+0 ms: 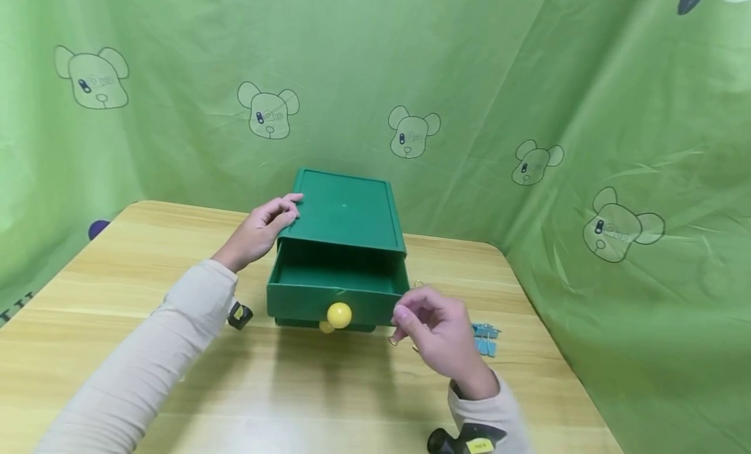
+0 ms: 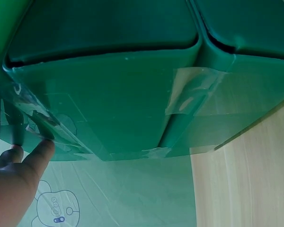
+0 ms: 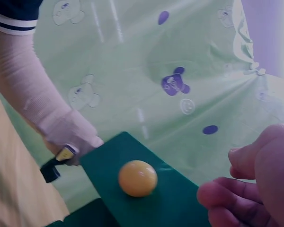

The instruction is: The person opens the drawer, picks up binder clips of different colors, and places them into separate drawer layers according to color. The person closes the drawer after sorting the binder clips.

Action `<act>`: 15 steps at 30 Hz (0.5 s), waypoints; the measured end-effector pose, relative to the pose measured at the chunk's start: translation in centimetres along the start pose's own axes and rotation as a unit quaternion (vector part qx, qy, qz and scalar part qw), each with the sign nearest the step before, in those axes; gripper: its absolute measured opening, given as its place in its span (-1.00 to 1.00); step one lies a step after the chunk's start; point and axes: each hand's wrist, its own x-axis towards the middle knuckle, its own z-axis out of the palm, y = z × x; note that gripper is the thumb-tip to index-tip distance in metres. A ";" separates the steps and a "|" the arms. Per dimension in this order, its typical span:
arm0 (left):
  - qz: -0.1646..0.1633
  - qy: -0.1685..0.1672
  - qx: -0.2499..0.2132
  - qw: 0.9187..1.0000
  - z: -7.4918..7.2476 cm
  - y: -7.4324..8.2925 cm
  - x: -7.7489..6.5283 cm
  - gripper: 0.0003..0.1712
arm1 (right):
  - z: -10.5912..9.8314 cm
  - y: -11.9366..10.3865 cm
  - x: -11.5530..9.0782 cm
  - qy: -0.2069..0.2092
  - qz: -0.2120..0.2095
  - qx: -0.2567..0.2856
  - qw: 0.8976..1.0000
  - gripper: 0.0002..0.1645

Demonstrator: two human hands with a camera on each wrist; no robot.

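Observation:
A green drawer cabinet [image 1: 346,206] stands on the table. Its upper drawer [image 1: 299,302] is pulled out, with bare floor visible inside, and a round yellow knob [image 1: 339,315] sits on its front. My left hand [image 1: 262,229] rests against the cabinet's top left edge. In the left wrist view, that hand's fingers [image 2: 43,153] touch the taped green side. Beside the drawer's front right corner hovers my right hand [image 1: 437,330], fingers loosely bent, with nothing visible between them in the right wrist view. A small gold loop [image 1: 394,341] shows just below its fingertips; whether it touches them is unclear.
Several light-blue binder clips [image 1: 485,340] lie on the wooden table [image 1: 528,376] right of the right hand. Another gold loop [image 1: 418,283] lies beside the cabinet's right side. A lower yellow knob [image 1: 326,327] is partly hidden. Green printed cloth [image 1: 346,62] hangs behind.

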 end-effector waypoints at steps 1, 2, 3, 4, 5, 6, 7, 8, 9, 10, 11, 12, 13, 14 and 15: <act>-0.001 0.000 0.001 1.000 0.0 0.0 0.0 -0.76 | -0.3 0.0 0.0 0.007 0.001 0.001 1.000 -0.80; -0.001 0.000 0.001 1.000 0.0 0.0 0.0 -0.76 | -0.5 0.1 0.0 0.015 0.003 0.002 1.000 -0.80; -0.001 0.000 0.002 1.000 0.0 0.0 0.0 -0.77 | -0.8 0.2 0.0 0.021 -0.001 0.003 1.000 -0.81; -0.003 0.000 0.003 1.000 0.0 0.1 0.0 -0.77 | -1.0 0.3 0.0 0.028 -0.002 0.002 1.000 -0.82; -0.004 0.001 0.003 1.000 0.0 0.1 0.0 -0.77 | -1.2 0.5 0.0 0.035 -0.007 0.002 0.999 -0.82; -0.004 0.000 0.003 1.000 0.0 0.2 0.0 -0.77 | -1.4 0.7 0.0 0.042 -0.013 0.001 0.999 -0.83; -0.004 0.001 0.003 1.000 0.0 0.2 0.0 -0.77 | -1.6 0.9 0.0 0.049 -0.016 0.002 0.999 -0.83; -0.003 0.001 0.003 1.000 0.0 0.2 0.0 -0.77 | -1.7 1.2 0.0 0.055 -0.016 0.004 0.998 -0.84; -0.003 0.001 0.002 1.000 0.0 0.3 0.0 -0.77 | -1.9 1.4 0.0 0.061 -0.013 0.006 0.998 -0.85; -0.004 0.002 0.001 1.000 0.0 0.3 0.0 -0.77 | -2.1 1.6 -0.1 0.067 -0.003 0.004 0.998 -0.86; -0.005 0.003 0.000 1.000 0.0 0.3 0.0 -0.77 | -2.2 1.9 -0.2 0.074 0.006 0.004 0.997 -0.87; -0.004 0.003 0.000 1.000 0.0 0.3 0.0 -0.77 | -2.4 2.2 -0.3 0.081 0.021 0.003 0.996 -0.88; -0.005 0.004 -0.001 1.000 0.0 0.3 0.0 -0.77 | -2.5 2.5 -0.4 0.088 0.037 -0.004 0.995 -0.89; -0.005 0.003 -0.002 1.000 0.1 0.2 0.0 -0.78 | -2.7 2.9 -0.5 0.095 0.052 -0.011 0.994 -0.90; -0.004 0.003 -0.003 1.000 0.1 0.2 0.0 -0.78 | -2.8 3.3 -0.6 0.100 0.067 -0.020 0.993 -0.91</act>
